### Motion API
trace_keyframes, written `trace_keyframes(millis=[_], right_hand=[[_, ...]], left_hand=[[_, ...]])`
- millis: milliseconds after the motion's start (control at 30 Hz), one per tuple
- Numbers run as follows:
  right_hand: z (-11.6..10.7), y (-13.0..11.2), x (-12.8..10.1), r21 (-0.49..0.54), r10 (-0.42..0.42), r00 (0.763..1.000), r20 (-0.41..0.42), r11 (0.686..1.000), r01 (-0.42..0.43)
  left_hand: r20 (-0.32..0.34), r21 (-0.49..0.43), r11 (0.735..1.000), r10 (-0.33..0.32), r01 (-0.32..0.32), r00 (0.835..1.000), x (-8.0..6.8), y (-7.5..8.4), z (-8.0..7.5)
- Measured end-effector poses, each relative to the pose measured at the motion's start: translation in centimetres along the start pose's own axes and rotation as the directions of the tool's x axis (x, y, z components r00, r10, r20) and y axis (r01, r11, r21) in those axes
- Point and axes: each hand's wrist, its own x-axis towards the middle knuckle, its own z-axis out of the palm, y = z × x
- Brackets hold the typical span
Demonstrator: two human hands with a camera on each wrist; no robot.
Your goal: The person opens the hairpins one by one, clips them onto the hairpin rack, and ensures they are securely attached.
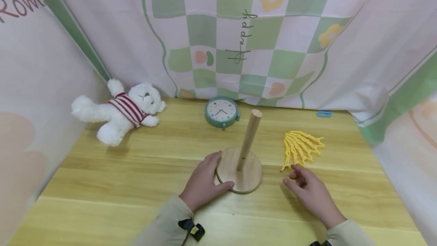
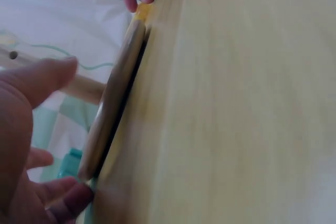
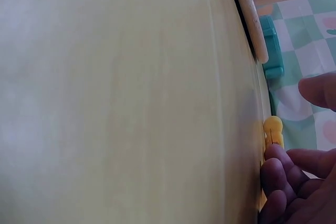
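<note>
Your left hand (image 1: 204, 182) grips the round base of the wooden stand (image 1: 240, 170), near the middle of the tabletop (image 1: 102, 185). Your right hand (image 1: 308, 191) lies with fingers loosely bent, holding nothing, its fingertips touching the near end of the yellow pegs (image 1: 300, 148) toward the right edge. The upright post looks easy to knock; a careless reach across could tip the stand or scatter the pegs. The backdrop cloth (image 1: 239, 33) reads "Happy", and at far left "Rom".

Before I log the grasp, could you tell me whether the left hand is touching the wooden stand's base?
Touching: the head view shows the left hand wrapped around the wooden base.
</note>
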Motion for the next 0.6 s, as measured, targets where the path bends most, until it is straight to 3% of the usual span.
trace_keyframes(millis=[233, 600], right_hand=[[-0.1, -0.2, 0.0, -0.015, -0.003, 1.0, -0.01, 1.0, 0.003], [0.0, -0.4, 0.0, -0.007, 0.01, 1.0, 0.005, 1.0, -0.01]], left_hand=[[0.037, 0.191, 0.981, -0.043, 0.036, 0.998, 0.8, 1.1, 0.3], [0.071, 0.261, 0.965, -0.053, 0.033, 0.996, 1.0, 0.7, -0.9]])
